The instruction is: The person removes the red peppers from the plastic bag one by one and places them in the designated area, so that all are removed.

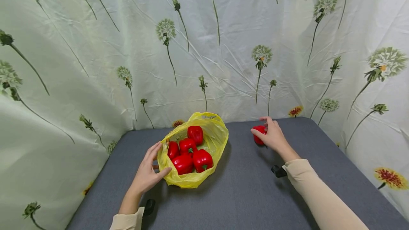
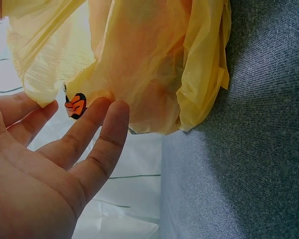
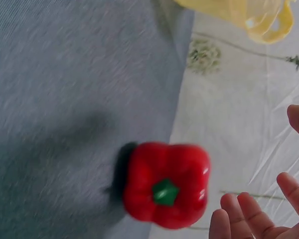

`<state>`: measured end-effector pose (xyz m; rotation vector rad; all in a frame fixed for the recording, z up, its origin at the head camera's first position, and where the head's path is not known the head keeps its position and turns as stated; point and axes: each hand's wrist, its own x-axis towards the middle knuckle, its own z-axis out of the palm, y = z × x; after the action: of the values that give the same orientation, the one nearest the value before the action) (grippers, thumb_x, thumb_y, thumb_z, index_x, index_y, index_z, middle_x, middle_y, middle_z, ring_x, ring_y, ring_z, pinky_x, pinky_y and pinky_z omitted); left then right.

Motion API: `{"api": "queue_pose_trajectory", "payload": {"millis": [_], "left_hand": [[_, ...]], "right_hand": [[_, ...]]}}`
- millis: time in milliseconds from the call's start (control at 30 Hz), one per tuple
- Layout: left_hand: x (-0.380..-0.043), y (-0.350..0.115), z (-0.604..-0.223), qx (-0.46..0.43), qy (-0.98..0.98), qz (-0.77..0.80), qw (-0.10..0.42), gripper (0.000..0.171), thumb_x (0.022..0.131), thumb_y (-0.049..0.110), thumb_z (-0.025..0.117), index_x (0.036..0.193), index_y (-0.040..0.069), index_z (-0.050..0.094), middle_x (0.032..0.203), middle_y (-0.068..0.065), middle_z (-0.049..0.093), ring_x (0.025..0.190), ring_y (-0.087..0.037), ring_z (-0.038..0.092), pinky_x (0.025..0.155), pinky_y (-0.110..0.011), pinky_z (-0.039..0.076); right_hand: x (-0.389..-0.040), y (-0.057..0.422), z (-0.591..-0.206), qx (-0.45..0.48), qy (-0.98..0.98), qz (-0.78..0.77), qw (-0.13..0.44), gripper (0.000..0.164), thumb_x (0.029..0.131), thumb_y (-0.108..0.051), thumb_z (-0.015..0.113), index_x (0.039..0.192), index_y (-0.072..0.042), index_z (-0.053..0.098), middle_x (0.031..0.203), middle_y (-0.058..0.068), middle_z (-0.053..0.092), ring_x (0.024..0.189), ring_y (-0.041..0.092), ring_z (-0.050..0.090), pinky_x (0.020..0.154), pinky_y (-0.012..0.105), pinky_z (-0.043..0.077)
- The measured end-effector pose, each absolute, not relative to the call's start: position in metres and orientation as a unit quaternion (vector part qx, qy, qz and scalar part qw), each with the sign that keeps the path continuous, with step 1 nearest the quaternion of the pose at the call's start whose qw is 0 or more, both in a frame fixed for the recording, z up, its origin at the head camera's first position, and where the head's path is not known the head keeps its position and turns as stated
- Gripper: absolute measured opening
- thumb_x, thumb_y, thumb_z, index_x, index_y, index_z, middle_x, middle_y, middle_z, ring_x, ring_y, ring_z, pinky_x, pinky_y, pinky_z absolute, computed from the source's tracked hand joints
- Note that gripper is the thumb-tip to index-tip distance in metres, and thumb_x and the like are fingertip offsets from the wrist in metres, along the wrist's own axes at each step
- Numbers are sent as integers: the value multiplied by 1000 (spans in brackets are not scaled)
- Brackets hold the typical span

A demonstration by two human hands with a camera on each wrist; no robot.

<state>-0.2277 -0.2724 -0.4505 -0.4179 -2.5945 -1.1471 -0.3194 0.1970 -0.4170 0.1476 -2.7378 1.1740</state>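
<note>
Right hand released beside a lone red pepper; left hand loose against a yellow bag.
From the bag, the lone red pepper lies toward 3 o'clock on the gray table; the left hand's extended fingers touch the bag around 9 o'clock. Only the head view shows five red peppers inside; the left wrist view adds an orange-and-black mark. There the right hand overlaps its pepper; the right wrist view shows fingers apart from it, plus its green stem. At 12 o'clock the table's edge meets a flowered curtain near both; room lies between bag and pepper, and toward 6 o'clock.
</note>
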Motion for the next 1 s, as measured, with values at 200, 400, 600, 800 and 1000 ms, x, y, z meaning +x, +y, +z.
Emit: {"api": "queue_pose_trajectory", "payload": {"millis": [200, 400, 600, 800, 1000], "left_hand": [[-227, -272, -451, -144, -896, -397, 137, 91, 89, 22, 84, 165, 3, 38, 172, -18, 34, 121, -42, 65, 85, -48, 61], [-227, -272, -451, -143, -897, -394, 137, 91, 89, 22, 84, 165, 3, 39, 172, -18, 34, 119, -40, 66, 84, -44, 61], [-228, -272, -452, -142, -897, -396, 136, 91, 88, 22, 85, 165, 3, 39, 171, -18, 35, 118, -39, 66, 84, -40, 60], [-228, -272, -452, -143, -897, -395, 140, 91, 87, 22, 85, 164, 3, 40, 171, -18, 36, 118, -39, 65, 83, -32, 58], [-227, -271, -452, -145, -895, -398, 139, 91, 87, 21, 85, 164, 3, 40, 171, -19, 36, 120, -40, 64, 83, -37, 59]], "right_hand": [[-316, 182, -409, 71, -905, 414, 64, 67, 104, -36, 69, 156, -3, 41, 145, 34, 53, 129, 48, 61, 107, 61, 51], [-312, 165, -400, 97, -895, 432, 53, 64, 104, -34, 70, 155, -5, 44, 145, 31, 57, 126, 46, 66, 106, 60, 53], [-304, 143, -389, 123, -875, 468, 16, 60, 105, -30, 70, 154, -8, 45, 149, 28, 55, 128, 44, 66, 103, 56, 57], [-300, 121, -386, 153, -864, 480, -3, 58, 104, -27, 71, 153, -7, 46, 148, 26, 57, 128, 43, 67, 104, 54, 57], [-295, 100, -388, 180, -852, 491, -19, 59, 103, -28, 72, 153, -8, 48, 145, 28, 58, 123, 42, 69, 101, 52, 59]]}}
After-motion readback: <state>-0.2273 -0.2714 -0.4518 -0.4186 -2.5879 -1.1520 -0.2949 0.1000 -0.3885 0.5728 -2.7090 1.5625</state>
